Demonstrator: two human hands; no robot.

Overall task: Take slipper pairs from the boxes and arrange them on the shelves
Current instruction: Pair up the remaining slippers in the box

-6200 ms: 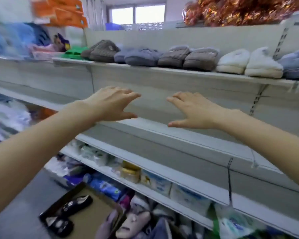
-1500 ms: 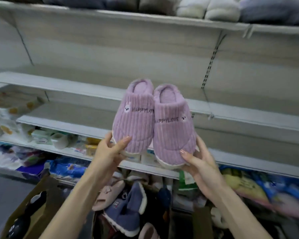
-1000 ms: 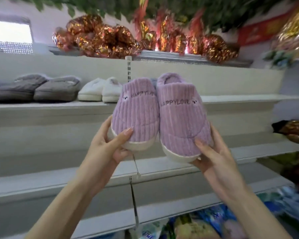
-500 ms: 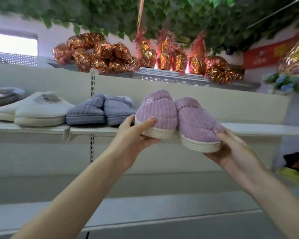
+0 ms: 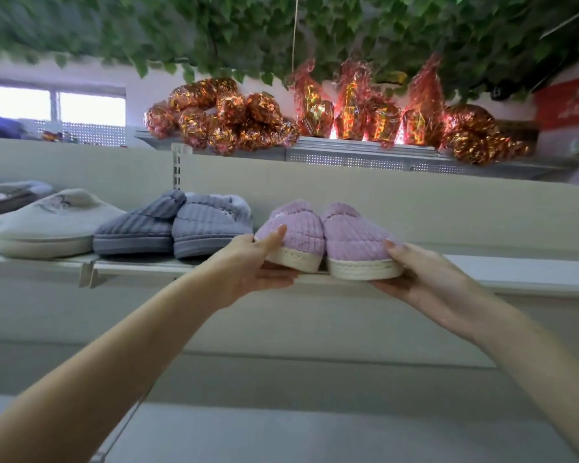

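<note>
Two lilac ribbed slippers with cream soles sit side by side at the front edge of the upper shelf (image 5: 522, 272). My left hand (image 5: 251, 262) grips the left lilac slipper (image 5: 295, 233) from below, thumb on its toe. My right hand (image 5: 418, 272) holds the right lilac slipper (image 5: 355, 242) under its sole, thumb on the upper. Their soles look level with the shelf surface; I cannot tell if they rest on it. The boxes are out of view.
Left of the lilac pair stands a blue-grey slipper pair (image 5: 178, 228), then a cream pair (image 5: 51, 225) and a grey one (image 5: 7, 198). The shelf to the right is bare. Foil-wrapped bundles (image 5: 281, 118) crowd the top ledge under green leaves (image 5: 348, 25). A lower shelf (image 5: 315, 426) runs beneath.
Both hands have carried the lilac pair up from the boxes to the upper shelf, tilted them flat, and moved them in beside the blue-grey pair.
</note>
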